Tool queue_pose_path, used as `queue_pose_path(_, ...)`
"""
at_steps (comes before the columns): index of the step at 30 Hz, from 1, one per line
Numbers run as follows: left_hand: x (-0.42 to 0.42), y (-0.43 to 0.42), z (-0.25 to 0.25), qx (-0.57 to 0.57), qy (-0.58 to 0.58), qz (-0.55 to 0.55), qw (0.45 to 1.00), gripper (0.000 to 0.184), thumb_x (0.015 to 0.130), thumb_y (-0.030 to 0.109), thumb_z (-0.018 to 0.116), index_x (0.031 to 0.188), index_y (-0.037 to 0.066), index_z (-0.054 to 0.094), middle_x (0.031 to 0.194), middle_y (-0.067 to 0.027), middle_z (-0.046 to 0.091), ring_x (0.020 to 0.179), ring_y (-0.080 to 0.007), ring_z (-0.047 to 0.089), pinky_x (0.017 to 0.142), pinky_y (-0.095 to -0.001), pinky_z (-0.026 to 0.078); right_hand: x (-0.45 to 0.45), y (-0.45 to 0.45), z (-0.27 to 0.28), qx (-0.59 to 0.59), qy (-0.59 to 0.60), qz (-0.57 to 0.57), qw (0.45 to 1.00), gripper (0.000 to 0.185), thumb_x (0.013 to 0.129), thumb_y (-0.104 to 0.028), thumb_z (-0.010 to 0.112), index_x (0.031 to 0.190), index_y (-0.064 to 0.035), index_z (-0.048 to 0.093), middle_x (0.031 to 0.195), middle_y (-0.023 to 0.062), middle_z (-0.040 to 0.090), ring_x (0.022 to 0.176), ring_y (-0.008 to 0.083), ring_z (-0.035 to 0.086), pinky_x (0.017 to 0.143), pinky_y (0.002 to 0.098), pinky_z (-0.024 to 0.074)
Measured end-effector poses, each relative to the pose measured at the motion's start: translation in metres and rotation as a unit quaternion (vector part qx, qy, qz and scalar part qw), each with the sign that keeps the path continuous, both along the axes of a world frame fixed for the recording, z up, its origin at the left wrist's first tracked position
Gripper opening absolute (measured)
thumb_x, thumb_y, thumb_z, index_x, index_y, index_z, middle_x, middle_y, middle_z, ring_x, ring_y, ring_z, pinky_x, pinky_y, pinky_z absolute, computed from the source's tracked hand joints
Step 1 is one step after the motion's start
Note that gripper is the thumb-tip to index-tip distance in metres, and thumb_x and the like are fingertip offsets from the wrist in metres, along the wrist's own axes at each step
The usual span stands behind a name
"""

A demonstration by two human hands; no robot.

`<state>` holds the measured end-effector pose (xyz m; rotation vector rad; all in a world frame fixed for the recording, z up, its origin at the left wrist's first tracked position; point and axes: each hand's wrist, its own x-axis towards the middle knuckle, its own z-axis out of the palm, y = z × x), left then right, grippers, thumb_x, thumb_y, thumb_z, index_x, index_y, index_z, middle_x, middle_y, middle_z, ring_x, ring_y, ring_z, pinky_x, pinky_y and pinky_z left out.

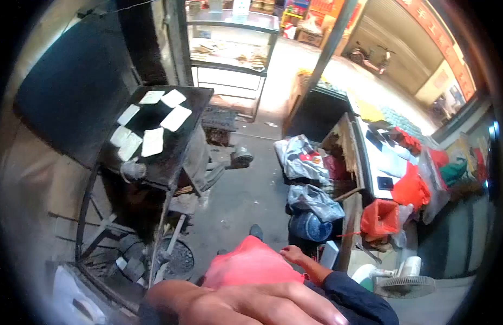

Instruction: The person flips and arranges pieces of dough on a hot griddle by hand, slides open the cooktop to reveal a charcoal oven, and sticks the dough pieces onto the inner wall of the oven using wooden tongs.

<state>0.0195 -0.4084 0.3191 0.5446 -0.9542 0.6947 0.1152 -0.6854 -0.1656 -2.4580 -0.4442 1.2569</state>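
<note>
My left hand (262, 303) is large at the bottom, close to the camera, with its fingers stretched out to the right and nothing visible in them. Below it hangs a red apron (248, 264) over my body. Beyond the apron's right side, my right hand (292, 253) hangs low, its fingers loosely bent and apart. I see nothing held in it. Neither hand touches the flat pale pieces of dough or bread (153, 142) that lie in a ring on the dark griddle table (148, 116) at the left.
A small round pale bundle (133, 170) sits on the griddle table's near edge. To the right are a blue drum (311, 226), grey plastic bags (303, 160), a red box (379, 218) and a fan (405, 284). A glass display case (232, 46) stands by the doorway.
</note>
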Motion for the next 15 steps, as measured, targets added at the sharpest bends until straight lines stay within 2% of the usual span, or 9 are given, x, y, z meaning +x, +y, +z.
queue_pose_path(3,-0.010,-0.008,-0.002,0.004,0.000,-0.093,0.996,0.052,0.091,0.041,0.053,0.102,-0.009,0.061,0.102,-0.0324,0.059,0.093,-0.0441,0.058,0.086,-0.0527,0.042,0.000,-0.002,-0.009,0.000,-0.008,-0.011,1.000,0.037,0.082,-0.035,0.060,0.101,-0.0048,0.068,0.093,0.0130,0.069,0.086,0.0221,0.066,0.078,0.0334,0.0500)
queue_pose_path(4,-0.008,-0.019,-0.006,-0.055,-0.035,-0.093,0.994,0.051,0.090,0.040,0.053,0.103,-0.009,0.061,0.103,-0.0328,0.059,0.095,-0.0447,0.058,0.086,-0.0530,0.042,0.000,-0.006,-0.012,0.002,-0.007,-0.010,1.000,0.037,0.082,-0.035,0.060,0.101,-0.0048,0.068,0.093,0.0130,0.069,0.086,0.0221,0.066,0.078,0.0334,0.0500)
queue_pose_path(7,-0.018,-0.013,-0.001,-0.117,-0.067,-0.104,0.985,0.048,0.089,0.036,0.055,0.104,-0.009,0.060,0.104,-0.0336,0.058,0.098,-0.0464,0.057,0.086,-0.0544,0.042,-0.003,-0.003,-0.016,-0.012,-0.003,-0.020,1.000,0.037,0.082,-0.034,0.060,0.100,-0.0039,0.068,0.093,0.0127,0.069,0.085,0.0216,0.066,0.077,0.0330,0.0502)
queue_pose_path(8,-0.033,0.000,0.010,-0.080,0.037,-0.140,0.986,0.044,0.090,0.034,0.055,0.107,-0.006,0.060,0.105,-0.0328,0.058,0.099,-0.0458,0.057,0.084,-0.0565,0.042,-0.004,-0.004,-0.015,-0.005,-0.002,-0.019,1.000,0.037,0.082,-0.034,0.061,0.100,-0.0036,0.068,0.092,0.0127,0.069,0.085,0.0216,0.066,0.077,0.0330,0.0502)
queue_pose_path(11,-0.022,-0.013,0.005,-0.166,-0.060,-0.049,0.983,0.031,0.091,0.025,0.053,0.113,0.004,0.060,0.105,-0.0283,0.060,0.096,-0.0439,0.060,0.076,-0.0620,0.043,-0.002,-0.007,-0.023,-0.003,0.001,-0.012,1.000,0.037,0.082,-0.034,0.061,0.101,-0.0032,0.068,0.092,0.0127,0.069,0.085,0.0218,0.066,0.077,0.0329,0.0501)
queue_pose_path(12,-0.030,-0.006,0.012,-0.137,0.003,-0.059,0.989,0.029,0.091,0.022,0.053,0.114,0.006,0.060,0.104,-0.0263,0.061,0.094,-0.0434,0.060,0.073,-0.0625,0.043,-0.003,-0.006,-0.023,-0.006,0.004,-0.001,1.000,0.037,0.082,-0.033,0.061,0.101,-0.0030,0.068,0.091,0.0127,0.069,0.085,0.0219,0.066,0.077,0.0328,0.0501)
queue_pose_path(15,-0.039,0.005,0.014,-0.086,0.086,-0.084,0.989,0.026,0.090,0.019,0.053,0.113,0.007,0.060,0.101,-0.0241,0.063,0.092,-0.0428,0.062,0.071,-0.0629,0.044,-0.002,-0.002,-0.021,-0.006,-0.001,-0.012,1.000,0.037,0.081,-0.033,0.062,0.101,-0.0029,0.067,0.090,0.0133,0.069,0.084,0.0221,0.065,0.077,0.0331,0.0502)
